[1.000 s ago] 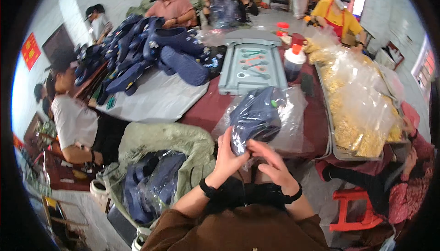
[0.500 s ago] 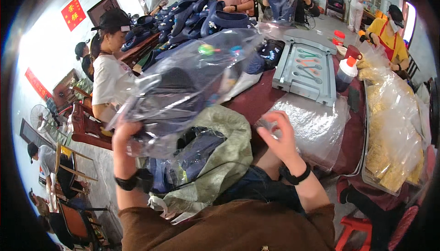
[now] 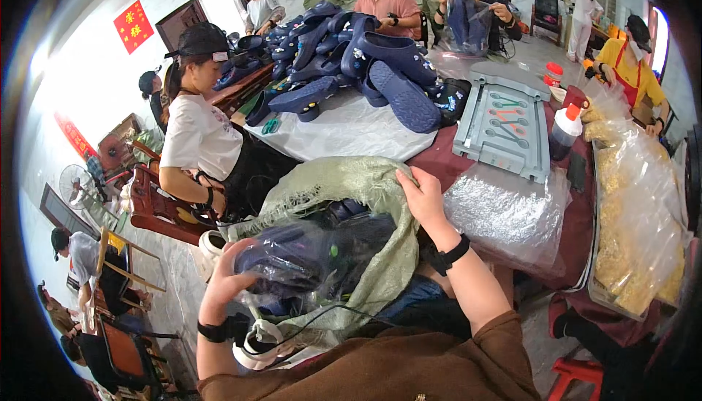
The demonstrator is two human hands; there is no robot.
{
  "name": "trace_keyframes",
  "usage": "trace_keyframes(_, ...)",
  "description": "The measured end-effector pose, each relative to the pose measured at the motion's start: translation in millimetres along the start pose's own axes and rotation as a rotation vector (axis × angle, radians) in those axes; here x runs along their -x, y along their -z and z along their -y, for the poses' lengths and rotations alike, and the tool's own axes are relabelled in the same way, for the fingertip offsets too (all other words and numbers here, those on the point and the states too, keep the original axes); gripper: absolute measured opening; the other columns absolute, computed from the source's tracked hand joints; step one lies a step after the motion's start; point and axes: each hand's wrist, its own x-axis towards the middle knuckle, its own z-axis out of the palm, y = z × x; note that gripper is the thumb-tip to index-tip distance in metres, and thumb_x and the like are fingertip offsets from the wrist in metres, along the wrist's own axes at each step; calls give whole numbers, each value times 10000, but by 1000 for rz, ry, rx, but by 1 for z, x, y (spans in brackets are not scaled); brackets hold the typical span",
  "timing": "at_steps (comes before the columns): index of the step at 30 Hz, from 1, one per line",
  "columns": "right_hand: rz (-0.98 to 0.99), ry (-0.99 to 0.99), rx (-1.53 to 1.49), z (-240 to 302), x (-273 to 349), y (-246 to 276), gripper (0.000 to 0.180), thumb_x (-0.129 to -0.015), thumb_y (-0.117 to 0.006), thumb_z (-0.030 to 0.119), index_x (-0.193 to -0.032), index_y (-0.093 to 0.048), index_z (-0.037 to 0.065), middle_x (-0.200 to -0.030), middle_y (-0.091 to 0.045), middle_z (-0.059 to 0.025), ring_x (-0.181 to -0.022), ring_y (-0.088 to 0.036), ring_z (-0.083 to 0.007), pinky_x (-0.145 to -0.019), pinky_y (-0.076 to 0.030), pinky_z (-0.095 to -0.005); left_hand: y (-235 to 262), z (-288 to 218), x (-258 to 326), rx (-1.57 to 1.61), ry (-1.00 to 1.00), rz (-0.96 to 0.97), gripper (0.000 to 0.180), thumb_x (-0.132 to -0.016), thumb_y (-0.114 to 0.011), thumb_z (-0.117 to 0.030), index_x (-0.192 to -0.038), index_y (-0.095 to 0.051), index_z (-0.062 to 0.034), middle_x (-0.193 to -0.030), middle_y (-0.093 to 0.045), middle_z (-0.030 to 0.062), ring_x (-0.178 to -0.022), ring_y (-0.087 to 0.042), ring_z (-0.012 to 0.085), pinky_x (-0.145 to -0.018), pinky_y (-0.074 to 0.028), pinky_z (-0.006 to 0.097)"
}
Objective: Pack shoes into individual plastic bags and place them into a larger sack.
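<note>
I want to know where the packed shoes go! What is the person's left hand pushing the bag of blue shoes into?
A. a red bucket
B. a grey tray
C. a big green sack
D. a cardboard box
C: the left hand holds the clear bag of blue shoes in the mouth of the green sack, while the right hand holds its rim open.

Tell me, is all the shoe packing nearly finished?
Not nearly. Done: some bagged dark blue shoes already lie in the green sack. In hand: the left hand lowers a clear bag of blue shoes into it while the right hand holds the sack's rim open. Left: a big pile of loose blue shoes sits on the table, beside a stack of empty clear bags.
</note>
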Motion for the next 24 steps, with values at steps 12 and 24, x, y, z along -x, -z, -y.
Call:
trace_keyframes(12, 356, 239, -96, 69, 58, -3, 431, -973, -695, 230, -734, -447, -30, -632, -364, -179, -549, -311, -256, -508, -328, -386, -137, 52, -90, -558, -41, -35, 974, -646, -822, -343, -1465, -424, 0, -1251, -468, 387, -1147, -517, 545, -1028, -451, 542)
trace_keyframes(24, 706, 274, -95, 65, 88, -2, 404, -991, -659, 259, -762, -474, -17, -672, -429, -178, -580, -431, -363, -551, -365, -431, -151, 139, -114, -553, 24, -44, 1084, -663, -856, -407, -1544, -298, -111, -1292, -487, 327, -1203, -487, 524, -1050, -423, 567)
